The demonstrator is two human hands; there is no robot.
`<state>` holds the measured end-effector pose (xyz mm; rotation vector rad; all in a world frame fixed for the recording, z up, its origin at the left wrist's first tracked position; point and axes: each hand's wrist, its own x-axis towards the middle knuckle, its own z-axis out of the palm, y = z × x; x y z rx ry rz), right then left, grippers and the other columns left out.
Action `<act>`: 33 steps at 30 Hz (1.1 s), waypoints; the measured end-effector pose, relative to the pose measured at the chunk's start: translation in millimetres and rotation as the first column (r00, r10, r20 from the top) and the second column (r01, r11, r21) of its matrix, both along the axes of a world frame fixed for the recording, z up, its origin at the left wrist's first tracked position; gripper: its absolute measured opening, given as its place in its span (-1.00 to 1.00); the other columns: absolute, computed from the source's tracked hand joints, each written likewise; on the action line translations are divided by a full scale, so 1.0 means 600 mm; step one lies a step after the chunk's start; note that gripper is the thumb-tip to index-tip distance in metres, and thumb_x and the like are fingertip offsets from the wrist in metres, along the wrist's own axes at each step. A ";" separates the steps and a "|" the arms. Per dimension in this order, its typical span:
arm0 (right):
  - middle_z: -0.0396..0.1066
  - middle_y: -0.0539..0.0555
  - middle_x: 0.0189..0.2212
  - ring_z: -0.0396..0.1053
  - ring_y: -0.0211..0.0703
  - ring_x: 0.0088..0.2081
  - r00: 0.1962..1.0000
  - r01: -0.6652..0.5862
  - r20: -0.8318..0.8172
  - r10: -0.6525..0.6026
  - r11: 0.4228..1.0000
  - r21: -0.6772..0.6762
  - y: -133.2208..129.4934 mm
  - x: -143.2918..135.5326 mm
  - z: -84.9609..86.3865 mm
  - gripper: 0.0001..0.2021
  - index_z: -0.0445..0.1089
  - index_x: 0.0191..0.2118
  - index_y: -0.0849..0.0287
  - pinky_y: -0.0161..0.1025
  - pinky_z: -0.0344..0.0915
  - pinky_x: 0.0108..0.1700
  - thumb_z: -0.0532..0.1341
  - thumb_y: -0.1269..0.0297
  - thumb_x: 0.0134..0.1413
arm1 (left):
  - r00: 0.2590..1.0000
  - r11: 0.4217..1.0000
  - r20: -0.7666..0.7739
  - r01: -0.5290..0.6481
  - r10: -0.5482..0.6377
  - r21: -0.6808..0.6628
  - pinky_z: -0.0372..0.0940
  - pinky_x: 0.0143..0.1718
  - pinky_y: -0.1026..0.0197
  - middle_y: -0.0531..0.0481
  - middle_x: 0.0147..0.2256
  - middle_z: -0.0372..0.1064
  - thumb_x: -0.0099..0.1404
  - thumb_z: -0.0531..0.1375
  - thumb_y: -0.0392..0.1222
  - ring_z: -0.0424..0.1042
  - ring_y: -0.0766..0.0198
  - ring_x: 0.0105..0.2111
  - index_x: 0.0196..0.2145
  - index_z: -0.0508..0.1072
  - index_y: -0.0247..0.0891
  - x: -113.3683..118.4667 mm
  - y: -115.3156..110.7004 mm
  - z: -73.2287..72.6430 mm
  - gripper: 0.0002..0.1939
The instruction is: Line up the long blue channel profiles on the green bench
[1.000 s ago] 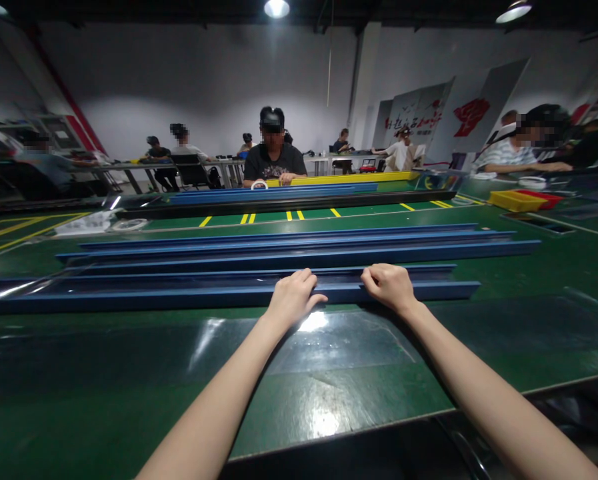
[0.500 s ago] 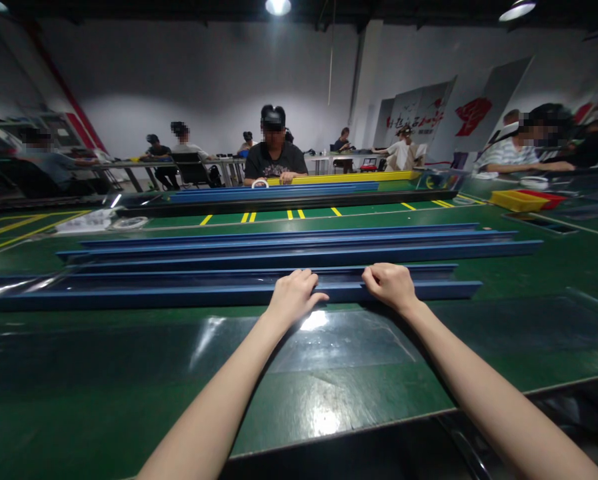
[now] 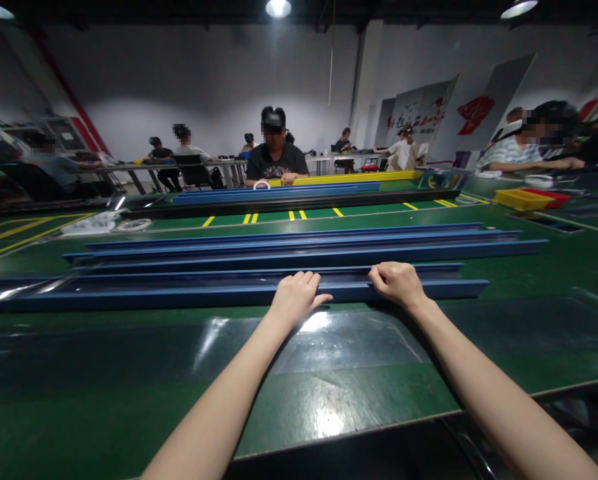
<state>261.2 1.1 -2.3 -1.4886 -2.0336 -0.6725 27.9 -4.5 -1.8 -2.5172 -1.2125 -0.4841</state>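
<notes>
The nearest blue channel [image 3: 143, 295], a long trough-shaped strip, lies crosswise in front of me. Shiny clear film shows inside it toward the left. My left hand [image 3: 299, 293] bends its fingers over the channel's front wall, with the thumb stretched out on the near side. Farther right along the same wall, my right hand [image 3: 397, 283] is closed, its fingers curled down at the rim. The fingertips of both hands are hidden. On the near side, a wide clear plastic sheet [image 3: 349, 340] lies flat on the green table [image 3: 289, 413], partly beneath my forearms.
More blue channels [image 3: 303, 253] lie parallel just beyond. Farther back are a black strip [image 3: 299, 200], a yellow strip [image 3: 349, 177] and a yellow bin [image 3: 523, 199]. A person [image 3: 276, 157] sits opposite, hands near a white ring. Other people work at tables around the room.
The whole view has shifted slightly to the right in the picture. My right hand sits slightly farther right along the channel; the left hand's grip looks much the same.
</notes>
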 end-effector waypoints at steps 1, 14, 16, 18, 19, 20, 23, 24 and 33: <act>0.26 0.05 -0.76 0.11 -0.34 -0.68 1.000 -0.001 -0.002 0.001 1.000 -0.005 0.000 0.003 0.001 -0.56 0.21 -0.79 0.19 -0.32 -0.10 -0.55 -0.10 0.26 0.02 | 1.000 1.000 0.002 0.002 -0.002 0.002 0.12 -0.41 0.26 -0.05 -0.37 0.34 0.19 0.02 0.11 0.31 0.22 -0.33 -0.34 0.29 -0.29 0.000 0.000 0.001 -0.63; 0.26 0.08 -0.80 0.11 -0.29 -0.71 0.976 0.206 -0.075 -0.203 0.978 0.040 -0.004 0.093 -0.007 -0.57 0.17 -0.85 0.18 -0.31 -0.09 -0.55 -0.06 0.21 -0.06 | 0.998 1.000 -0.058 0.013 -0.012 0.011 0.10 -0.40 0.23 -0.05 -0.37 0.33 0.18 0.03 0.12 0.30 0.20 -0.33 -0.34 0.29 -0.29 0.002 -0.003 0.001 -0.63; 0.28 0.09 -0.79 0.13 -0.27 -0.69 0.968 0.242 -0.077 -0.238 0.969 0.042 -0.003 0.097 -0.010 -0.58 0.19 -0.84 0.18 -0.31 -0.08 -0.55 -0.06 0.21 -0.07 | 0.998 1.000 -0.062 0.017 -0.017 0.007 0.09 -0.40 0.23 -0.05 -0.37 0.33 0.17 0.05 0.11 0.30 0.20 -0.32 -0.34 0.30 -0.29 0.002 -0.003 -0.001 -0.64; 0.31 0.10 -0.77 0.15 -0.26 -0.68 0.962 0.266 -0.075 -0.263 0.963 0.038 -0.003 0.095 -0.011 -0.58 0.22 -0.83 0.19 -0.31 -0.08 -0.55 -0.05 0.21 -0.07 | 0.998 1.000 -0.060 0.017 -0.017 0.003 0.09 -0.40 0.23 -0.06 -0.36 0.32 0.17 0.06 0.09 0.29 0.19 -0.31 -0.34 0.30 -0.29 0.003 -0.003 -0.002 -0.65; 0.32 0.10 -0.76 0.16 -0.26 -0.67 0.960 0.273 -0.073 -0.270 0.962 0.032 -0.003 0.094 -0.011 -0.58 0.23 -0.82 0.19 -0.31 -0.08 -0.55 -0.05 0.20 -0.07 | 0.998 1.000 -0.059 0.017 -0.017 0.003 0.09 -0.40 0.23 -0.06 -0.36 0.32 0.18 0.06 0.08 0.29 0.19 -0.30 -0.34 0.30 -0.29 0.003 -0.003 -0.003 -0.66; 0.33 0.10 -0.75 0.17 -0.26 -0.67 0.960 0.275 -0.070 -0.273 0.961 0.025 -0.004 0.092 -0.010 -0.58 0.24 -0.81 0.19 -0.31 -0.09 -0.55 -0.05 0.20 -0.06 | 0.998 1.000 -0.058 0.018 -0.017 0.002 0.09 -0.40 0.23 -0.06 -0.37 0.32 0.18 0.06 0.08 0.29 0.19 -0.30 -0.34 0.30 -0.29 0.003 -0.002 -0.003 -0.67; 0.35 0.10 -0.71 0.19 -0.27 -0.65 0.962 0.267 -0.053 -0.267 0.964 0.000 -0.007 0.090 -0.008 -0.57 0.27 -0.79 0.19 -0.32 -0.10 -0.56 -0.05 0.18 -0.04 | 0.999 1.000 -0.049 0.018 -0.018 -0.004 0.09 -0.40 0.23 -0.06 -0.37 0.31 0.18 0.07 0.07 0.29 0.18 -0.30 -0.34 0.30 -0.29 0.003 -0.002 -0.003 -0.68; 0.36 0.10 -0.70 0.19 -0.27 -0.65 0.962 0.270 -0.045 -0.270 0.963 -0.006 -0.008 0.089 -0.007 -0.57 0.28 -0.78 0.19 -0.32 -0.10 -0.56 -0.06 0.18 -0.03 | 0.999 1.000 -0.045 0.018 -0.019 -0.007 0.10 -0.40 0.23 -0.06 -0.37 0.31 0.18 0.07 0.06 0.29 0.18 -0.30 -0.34 0.30 -0.29 0.004 -0.002 -0.003 -0.68; 0.37 0.06 -0.65 0.22 -0.32 -0.60 0.988 0.149 0.050 -0.145 0.985 -0.083 -0.015 0.021 0.005 -0.58 0.33 -0.69 0.20 -0.34 -0.15 -0.56 -0.07 0.21 0.04 | 0.999 1.000 -0.040 0.015 -0.015 -0.003 0.10 -0.40 0.23 -0.06 -0.36 0.31 0.19 0.05 0.07 0.29 0.19 -0.30 -0.34 0.31 -0.29 0.004 -0.002 -0.004 -0.67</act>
